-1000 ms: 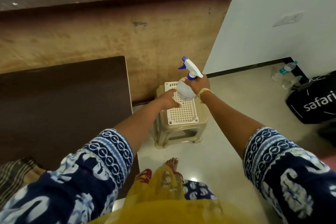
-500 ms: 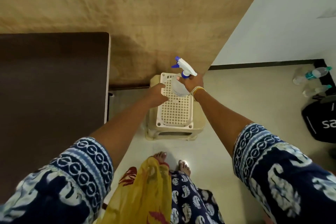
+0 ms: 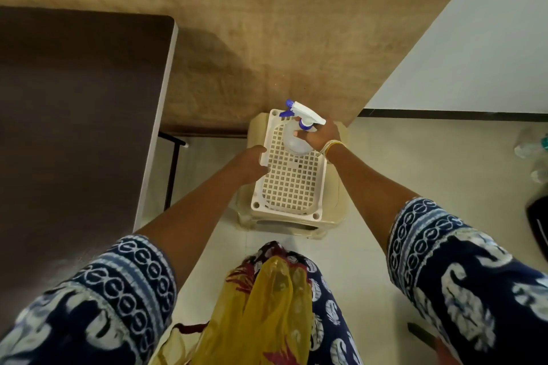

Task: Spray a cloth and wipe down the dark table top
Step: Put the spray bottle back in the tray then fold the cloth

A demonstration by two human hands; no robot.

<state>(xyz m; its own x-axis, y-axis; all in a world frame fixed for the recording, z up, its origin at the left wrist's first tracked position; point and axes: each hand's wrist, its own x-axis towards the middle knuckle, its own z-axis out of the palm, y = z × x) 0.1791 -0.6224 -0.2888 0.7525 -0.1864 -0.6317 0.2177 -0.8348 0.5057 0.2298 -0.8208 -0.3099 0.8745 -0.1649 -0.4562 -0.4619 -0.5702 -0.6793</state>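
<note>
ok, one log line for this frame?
right hand grips spray bottle | left hand holds white basket edge | basket on stool

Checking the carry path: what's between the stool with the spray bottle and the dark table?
Head view: only bare pale floor and a thin black table leg separate the stool from the dark table.

A person leans over a beige plastic stool (image 3: 335,216) at the centre of the frame, on which sits a cream lattice tray (image 3: 292,184). The right hand (image 3: 318,135) grips a clear spray bottle (image 3: 295,142) with a white-and-blue trigger head, standing at the tray's far end. The left hand (image 3: 252,161) holds the tray's left rim. A dark table top (image 3: 74,127) fills the left of the frame, a brown wooden panel (image 3: 267,24) the top. Water bottles (image 3: 532,147) lie on the floor at the right edge.
</note>
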